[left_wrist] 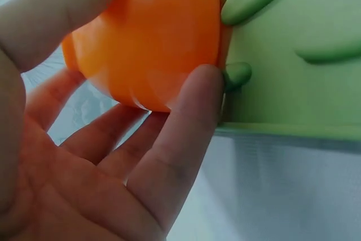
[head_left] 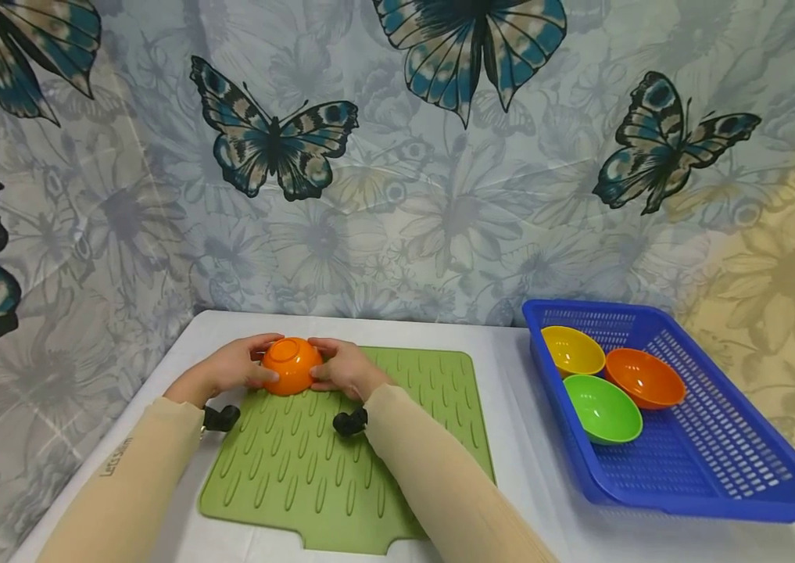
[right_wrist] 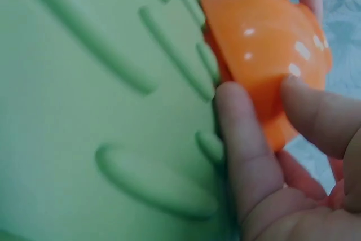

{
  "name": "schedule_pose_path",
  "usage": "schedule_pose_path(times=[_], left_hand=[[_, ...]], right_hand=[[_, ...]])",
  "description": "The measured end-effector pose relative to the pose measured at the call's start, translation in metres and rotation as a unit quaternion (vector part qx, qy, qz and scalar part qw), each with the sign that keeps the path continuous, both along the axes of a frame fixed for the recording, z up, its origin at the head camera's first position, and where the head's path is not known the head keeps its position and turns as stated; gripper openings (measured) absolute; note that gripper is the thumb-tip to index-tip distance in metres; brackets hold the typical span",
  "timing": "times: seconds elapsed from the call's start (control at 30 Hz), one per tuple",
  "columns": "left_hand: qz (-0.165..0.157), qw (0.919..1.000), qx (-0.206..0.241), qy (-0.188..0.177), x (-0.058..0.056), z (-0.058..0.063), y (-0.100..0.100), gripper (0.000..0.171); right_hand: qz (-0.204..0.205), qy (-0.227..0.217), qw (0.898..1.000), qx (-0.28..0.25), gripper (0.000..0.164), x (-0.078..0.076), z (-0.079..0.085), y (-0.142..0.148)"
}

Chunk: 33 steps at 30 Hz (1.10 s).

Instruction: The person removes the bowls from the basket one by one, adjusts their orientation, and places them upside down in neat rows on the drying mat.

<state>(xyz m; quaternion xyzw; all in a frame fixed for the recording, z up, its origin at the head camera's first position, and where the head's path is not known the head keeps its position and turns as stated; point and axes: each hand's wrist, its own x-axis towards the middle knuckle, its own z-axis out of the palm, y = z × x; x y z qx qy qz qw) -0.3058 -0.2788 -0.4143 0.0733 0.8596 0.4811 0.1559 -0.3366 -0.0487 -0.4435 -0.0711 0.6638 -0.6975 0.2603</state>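
Observation:
An orange bowl (head_left: 291,366) sits upside down at the back left of a green ridged drying mat (head_left: 313,461), its foot ring facing up. From its left side my left hand (head_left: 234,364) holds it, thumb on the outer wall and fingers at the rim. On the opposite side my right hand (head_left: 349,371) grips the same bowl between thumb and fingers. In the right wrist view, the rim of the bowl (right_wrist: 265,43) is close against the mat, with fingertips (right_wrist: 234,97) right at that edge.
To the right stands a blue plastic basket (head_left: 714,469) holding a yellow bowl (head_left: 571,350), a second orange bowl (head_left: 645,378) and a green bowl (head_left: 603,408). A white cloth (head_left: 510,438) covers the table. Butterfly-patterned fabric (head_left: 397,258) hangs behind.

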Motion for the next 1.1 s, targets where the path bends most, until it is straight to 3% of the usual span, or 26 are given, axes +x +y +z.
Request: schedule_pose_path(times=[0.73, 1.1], left_hand=[[0.001, 0.9995, -0.029, 0.008, -0.004, 0.000, 0.009, 0.078], [0.007, 0.9991, -0.038, 0.019, 0.002, 0.002, 0.009, 0.074]], right_hand=[[-0.053, 0.001, 0.998, 0.022, 0.054, 0.004, 0.013, 0.024], [-0.038, -0.024, 0.999, -0.026, 0.059, -0.001, 0.009, 0.047]])
